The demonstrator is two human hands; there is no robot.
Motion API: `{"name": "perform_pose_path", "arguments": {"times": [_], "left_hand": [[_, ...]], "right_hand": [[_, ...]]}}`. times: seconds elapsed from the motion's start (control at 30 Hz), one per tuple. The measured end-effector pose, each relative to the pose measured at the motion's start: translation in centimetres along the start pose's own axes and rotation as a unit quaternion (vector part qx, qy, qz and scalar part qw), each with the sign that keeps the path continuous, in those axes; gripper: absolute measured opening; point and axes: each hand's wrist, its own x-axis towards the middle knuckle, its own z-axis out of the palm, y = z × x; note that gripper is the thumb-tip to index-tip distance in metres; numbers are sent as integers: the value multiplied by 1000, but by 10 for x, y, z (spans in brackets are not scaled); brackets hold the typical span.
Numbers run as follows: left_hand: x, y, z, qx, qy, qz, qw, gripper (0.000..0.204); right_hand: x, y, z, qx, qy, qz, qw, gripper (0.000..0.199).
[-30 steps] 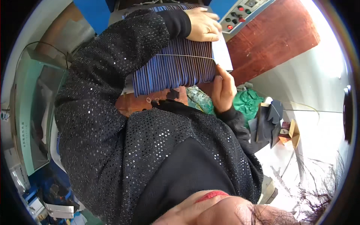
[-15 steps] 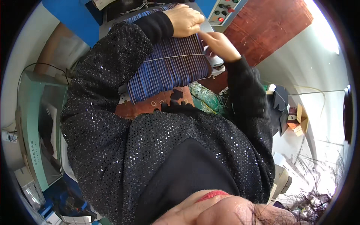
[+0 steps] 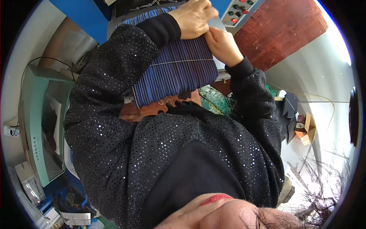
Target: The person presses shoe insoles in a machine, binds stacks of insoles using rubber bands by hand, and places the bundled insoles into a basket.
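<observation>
A thick bundle of thin blue and dark pieces [image 3: 175, 78], packed face to face, lies in front of me. A pale thin band [image 3: 183, 61] runs across it. My left hand [image 3: 192, 19] reaches over the bundle to its far right corner, fingers curled, the tips smeared by motion. Just beside it, my right hand [image 3: 225, 45] is closed at the bundle's right edge, its thumb and fingers drawn together. The two hands nearly touch. Whatever sits between their fingers is hidden or too small to make out.
Beyond my right hand is a control panel [image 3: 237, 13] with knobs and a lit red button. A reddish-brown board [image 3: 280, 32] is at the far right. Green netting-like material [image 3: 215, 100] lies below the bundle. An open cardboard box [image 3: 307, 128] is at right, a green machine [image 3: 36, 126] at left.
My left hand has shifted slightly right and farther away, its fingers more bent. My right hand has turned and closed in at the bundle's edge. The whole view has shifted a little.
</observation>
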Motion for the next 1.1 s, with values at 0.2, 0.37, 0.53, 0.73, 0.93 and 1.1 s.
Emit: {"name": "perform_pose_path", "arguments": {"times": [0.2,0.37,0.53,0.73,0.93,1.1], "left_hand": [[12,-7,-11,-91,-219,-20,971,34],[11,-9,-26,-188,-192,11,963,24],[-3,-6,-28,-147,-110,157,970,28],[-11,1,-17,-143,-131,47,980,30],[-12,12,-34,-236,-153,-19,959,22],[-13,16,-34,-237,-99,-43,966,29]], "right_hand": [[-23,-23,-36,53,61,-43,996,13],[-20,-49,-46,-35,-163,-239,957,11],[1,-66,-42,-168,-286,-179,926,12],[-5,-20,-56,-159,-169,-278,932,16],[11,55,-38,-239,-92,-119,959,15],[2,27,-48,107,3,-178,978,13]]}}
